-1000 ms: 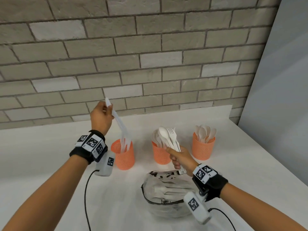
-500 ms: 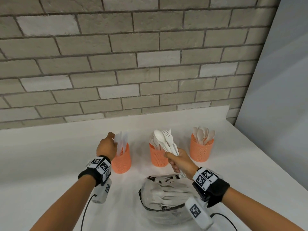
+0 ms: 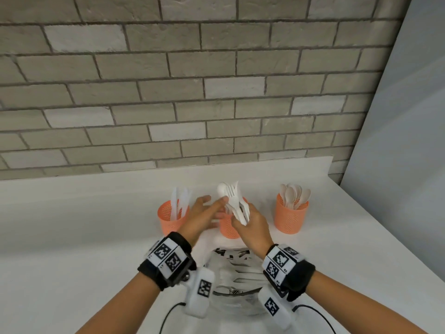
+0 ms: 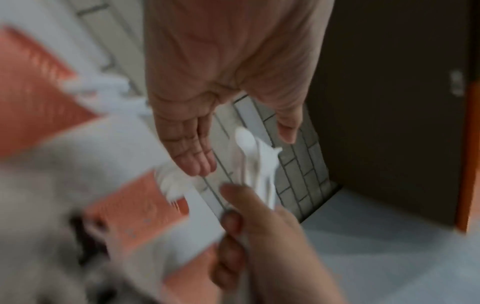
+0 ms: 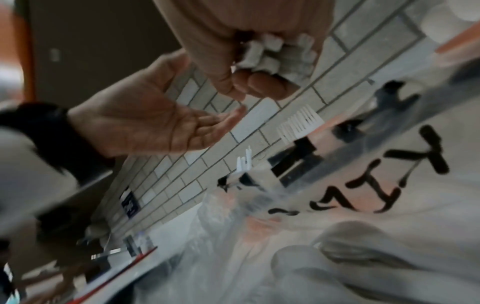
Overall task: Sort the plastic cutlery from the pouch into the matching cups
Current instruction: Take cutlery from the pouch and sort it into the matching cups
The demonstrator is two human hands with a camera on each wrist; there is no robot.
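Note:
Three orange mesh cups stand in a row on the white counter: the left cup point(image 3: 171, 219) holds knives, the middle cup point(image 3: 228, 229) sits behind my hands, the right cup point(image 3: 291, 216) holds spoons. My right hand point(image 3: 250, 225) grips a bundle of white cutlery point(image 3: 234, 203) by the handles, a spoon and forks fanned upward. My left hand point(image 3: 204, 212) is empty, fingers straight, reaching toward the bundle's heads. The clear pouch point(image 3: 237, 283) with more cutlery lies just in front of me, between my wrists.
A grey brick wall point(image 3: 192, 92) rises behind the counter. A pale panel point(image 3: 404, 141) bounds the right side, where the counter edge runs diagonally. Cables trail from both wrist cameras near the front edge.
My left hand has let go of the knives in the left cup and swung right, empty, to the bundle. My right hand has lifted the bundle slightly toward it.

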